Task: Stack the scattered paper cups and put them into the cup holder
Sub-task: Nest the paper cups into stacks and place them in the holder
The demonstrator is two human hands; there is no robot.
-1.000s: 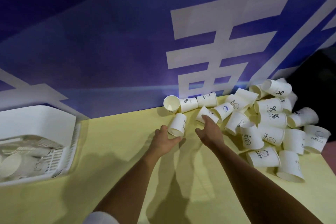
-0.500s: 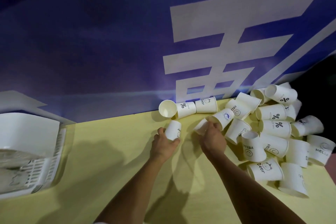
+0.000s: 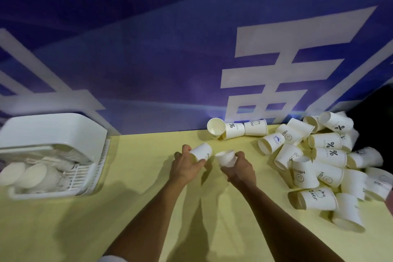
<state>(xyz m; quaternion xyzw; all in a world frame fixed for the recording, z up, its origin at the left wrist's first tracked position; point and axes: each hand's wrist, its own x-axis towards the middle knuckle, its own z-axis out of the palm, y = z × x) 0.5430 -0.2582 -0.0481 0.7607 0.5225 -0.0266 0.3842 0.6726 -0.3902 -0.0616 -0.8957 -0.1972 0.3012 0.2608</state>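
Observation:
My left hand (image 3: 187, 168) grips a white paper cup (image 3: 202, 152) lifted off the yellow table (image 3: 127, 208), its base pointing up and right. My right hand (image 3: 240, 168) holds a second white cup (image 3: 226, 157) right beside it, mouth facing left toward the first cup. The two cups are close but apart. A pile of several white printed cups (image 3: 323, 159) lies scattered at the right. The white cup holder (image 3: 53, 134), a slatted basket with a hood, sits at the left with stacked cups (image 3: 23, 176) lying inside.
A blue banner wall (image 3: 170, 59) with large white characters rises straight behind the table. Three cups (image 3: 234, 130) lie in a row against its base. Dark space (image 3: 378, 112) opens past the pile at the far right.
Both hands closed on a cup each, lifted them off the table and drew them back toward me and together. The view swung left, showing more of the cup holder.

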